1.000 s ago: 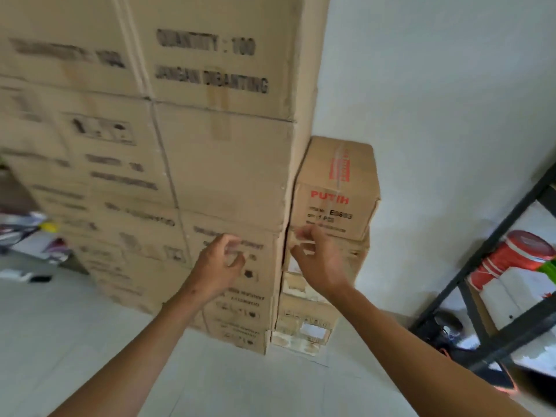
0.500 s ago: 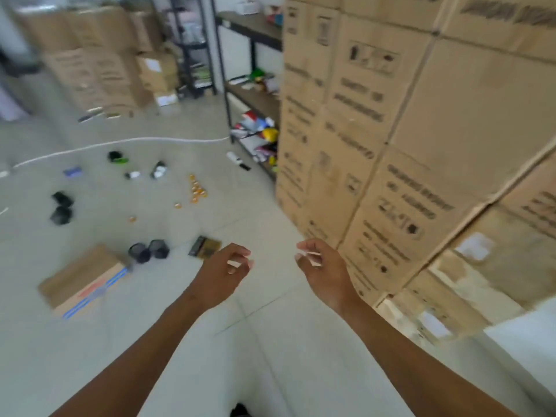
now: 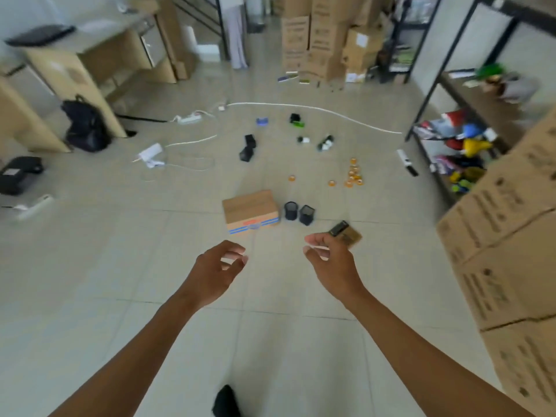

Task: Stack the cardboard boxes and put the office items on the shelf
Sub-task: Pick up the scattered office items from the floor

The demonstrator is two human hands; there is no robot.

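Observation:
A small cardboard box (image 3: 251,210) with blue and red stripes lies on the tiled floor ahead of me. Beside it stand two black mesh pen holders (image 3: 299,212). A flat brown and black item (image 3: 346,231) lies on the floor just past my right hand's fingertips. Several orange tape rolls (image 3: 353,176) and small black items (image 3: 248,147) are scattered farther off. My left hand (image 3: 215,270) and my right hand (image 3: 331,261) hover above the floor, fingers loosely curled, holding nothing. A tall stack of large cardboard boxes (image 3: 508,251) rises at my right.
A black metal shelf (image 3: 445,121) with colourful items stands at the right. More stacked boxes (image 3: 322,40) fill the back. A wooden desk (image 3: 90,64), a black backpack (image 3: 85,124), a power strip (image 3: 188,118) and white cables (image 3: 316,109) lie to the left and across the floor.
My view has swung left, away from the box stack and into the room. Both hands left the stacked boxes and now hang empty over the floor; the small box is nearer.

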